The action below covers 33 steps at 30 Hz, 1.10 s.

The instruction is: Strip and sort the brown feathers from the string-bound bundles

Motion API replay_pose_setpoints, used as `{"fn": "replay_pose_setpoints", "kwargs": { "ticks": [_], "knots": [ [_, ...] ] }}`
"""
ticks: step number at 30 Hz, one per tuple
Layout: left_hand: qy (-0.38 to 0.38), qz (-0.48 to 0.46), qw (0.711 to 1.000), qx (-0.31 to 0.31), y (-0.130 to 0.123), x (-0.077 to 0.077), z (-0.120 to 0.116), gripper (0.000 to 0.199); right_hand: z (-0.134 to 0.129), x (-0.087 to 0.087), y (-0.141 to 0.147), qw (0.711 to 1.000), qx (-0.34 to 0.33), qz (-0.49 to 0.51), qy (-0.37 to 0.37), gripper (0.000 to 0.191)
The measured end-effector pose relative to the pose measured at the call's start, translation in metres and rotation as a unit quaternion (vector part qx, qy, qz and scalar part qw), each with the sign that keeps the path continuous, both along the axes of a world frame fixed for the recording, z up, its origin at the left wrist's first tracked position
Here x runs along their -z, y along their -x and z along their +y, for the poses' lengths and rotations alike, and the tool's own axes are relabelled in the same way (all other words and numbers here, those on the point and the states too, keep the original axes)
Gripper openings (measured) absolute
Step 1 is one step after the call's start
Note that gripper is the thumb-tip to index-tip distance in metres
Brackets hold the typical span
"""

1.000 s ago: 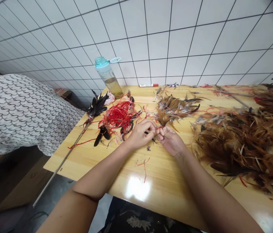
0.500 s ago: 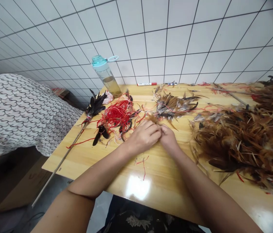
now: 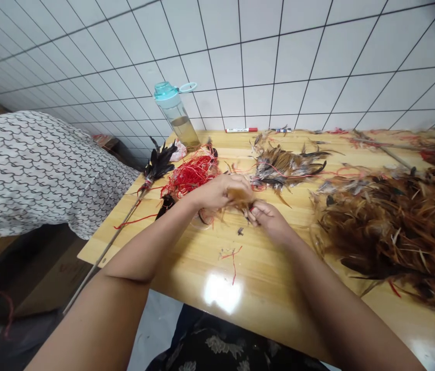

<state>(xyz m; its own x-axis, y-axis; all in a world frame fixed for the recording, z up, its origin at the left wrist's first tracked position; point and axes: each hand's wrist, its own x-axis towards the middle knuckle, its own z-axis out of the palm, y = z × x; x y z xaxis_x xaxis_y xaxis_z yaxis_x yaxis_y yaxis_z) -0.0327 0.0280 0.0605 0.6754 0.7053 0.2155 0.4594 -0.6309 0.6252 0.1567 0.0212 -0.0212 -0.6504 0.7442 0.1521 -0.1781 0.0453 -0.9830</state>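
My left hand [image 3: 219, 190] is closed on a small bunch of brown feathers [image 3: 239, 195], slightly blurred by motion. Fingers of my right hand [image 3: 269, 217] pinch the lower end of the same bunch, where a dark bit shows. Just below the hands a small dark scrap [image 3: 240, 232] lies on the wooden table [image 3: 186, 263]. Beyond my left hand is a tangle of red string [image 3: 196, 170], partly covered by my forearm. A loose pile of brown and grey feathers [image 3: 284, 166] rests behind the hands.
A large heap of brown feathers [image 3: 390, 221] covers the right side. On the left, a stick [image 3: 119, 229] tipped with black feathers [image 3: 159, 161] overhangs the edge. A water bottle [image 3: 182, 121] and red-capped marker [image 3: 241, 130] stand near the tiled wall. A person in patterned clothing [image 3: 47, 170] is at left.
My hands have moved apart a little, my left one up, exposing the brown feather bunch. A dark scrap now shows below them. The whole view has shifted slightly.
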Motion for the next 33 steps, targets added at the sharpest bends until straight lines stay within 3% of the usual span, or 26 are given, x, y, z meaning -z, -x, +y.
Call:
{"fn": "replay_pose_setpoints", "kwargs": {
  "ticks": [3, 6, 12, 25, 33],
  "knots": [
    [-0.025, -0.044, 0.996, -0.074, -0.006, 0.016, -0.007, 0.011, -0.004, -0.004, -0.002, 0.985, -0.002, 0.087, 0.151, 0.04],
    [-0.083, -0.08, 0.976, -0.184, -0.019, 0.033, -0.018, 0.009, -0.006, -0.006, -0.002, 0.959, 0.022, 0.143, 0.245, 0.038],
    [-0.121, -0.093, 0.973, -0.171, -0.032, 0.037, -0.028, 0.007, -0.006, -0.004, 0.001, 0.916, -0.008, 0.199, 0.347, 0.034],
    [-0.002, -0.093, 0.96, -0.263, -0.038, 0.043, -0.035, 0.007, -0.003, 0.002, 0.006, 0.912, 0.022, 0.174, 0.37, 0.031],
    [0.015, -0.075, 0.956, -0.282, -0.038, 0.051, -0.035, 0.008, -0.007, 0.007, 0.013, 0.942, 0.073, 0.125, 0.304, 0.034]
  ]
}}
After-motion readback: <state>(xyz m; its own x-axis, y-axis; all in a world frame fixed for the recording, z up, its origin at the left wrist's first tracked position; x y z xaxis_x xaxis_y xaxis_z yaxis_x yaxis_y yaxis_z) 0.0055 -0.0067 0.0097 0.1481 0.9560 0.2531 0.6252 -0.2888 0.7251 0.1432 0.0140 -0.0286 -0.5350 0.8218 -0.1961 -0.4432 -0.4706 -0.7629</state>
